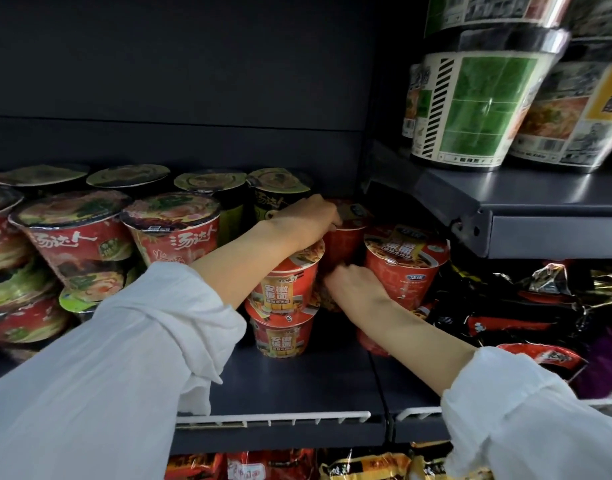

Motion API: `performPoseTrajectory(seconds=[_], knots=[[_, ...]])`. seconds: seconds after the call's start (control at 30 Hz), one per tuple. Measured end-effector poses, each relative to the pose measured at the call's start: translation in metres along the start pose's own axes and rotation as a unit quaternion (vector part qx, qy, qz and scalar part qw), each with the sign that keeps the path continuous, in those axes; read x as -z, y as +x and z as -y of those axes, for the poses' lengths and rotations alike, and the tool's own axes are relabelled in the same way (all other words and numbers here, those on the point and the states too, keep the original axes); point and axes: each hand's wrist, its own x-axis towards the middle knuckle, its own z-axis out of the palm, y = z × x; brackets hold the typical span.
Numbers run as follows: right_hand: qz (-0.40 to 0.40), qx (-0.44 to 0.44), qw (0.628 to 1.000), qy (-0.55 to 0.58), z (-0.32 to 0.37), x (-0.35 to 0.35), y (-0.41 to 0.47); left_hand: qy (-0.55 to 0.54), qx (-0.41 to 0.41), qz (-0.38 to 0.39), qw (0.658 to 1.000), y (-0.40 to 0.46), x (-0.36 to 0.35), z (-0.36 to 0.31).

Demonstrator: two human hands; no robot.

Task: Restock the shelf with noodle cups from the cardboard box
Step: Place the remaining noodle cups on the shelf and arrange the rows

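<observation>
My left hand point(306, 220) reaches deep into the dark shelf point(297, 382), and its fingers curl over the lid of a red noodle cup point(346, 237) at the back. My right hand point(356, 287) is lower, its fingers curled against the same cup's lower side. In front of that cup on the left stands a stack of two red cups point(285, 292). Another red cup point(406, 261) sits on a lower one just right of my right hand. The cardboard box is out of view.
Stacked red and green noodle cups point(79, 237) fill the shelf's left side. Large bowl noodles point(477, 109) sit on a higher shelf point(554, 230) at the right, jutting out above dark noodle packets point(512, 306). More packets point(363, 465) lie below the shelf's white front rail point(273, 419).
</observation>
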Motion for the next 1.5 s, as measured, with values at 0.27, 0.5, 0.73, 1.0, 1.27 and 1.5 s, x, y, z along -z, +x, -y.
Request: performPoseTrajectory(seconds=[0.27, 0.5, 0.73, 1.0, 1.27, 1.5], knots=[[-0.026, 0.021, 0.999, -0.042, -0.003, 0.003, 0.007, -0.020, 0.018, 0.011, 1.000, 0.001, 0.004, -0.002], [-0.024, 0.048, 0.998, -0.039, -0.011, -0.004, 0.005, -0.033, 0.032, 0.001, 0.999, 0.001, 0.003, -0.003], [-0.064, 0.001, 0.997, -0.037, 0.004, -0.010, 0.006, -0.036, 0.025, 0.010, 0.999, 0.003, 0.000, -0.001], [-0.056, 0.014, 0.998, 0.018, 0.000, -0.014, 0.010, -0.016, 0.004, 0.023, 1.000, 0.007, 0.000, 0.005], [-0.013, -0.072, 0.991, 0.111, 0.000, -0.009, 0.013, -0.003, 0.001, 0.020, 1.000, 0.010, -0.004, 0.010], [-0.045, -0.014, 0.999, 0.007, 0.005, -0.011, 0.012, 0.038, -0.026, 0.017, 0.999, 0.010, -0.003, 0.010]])
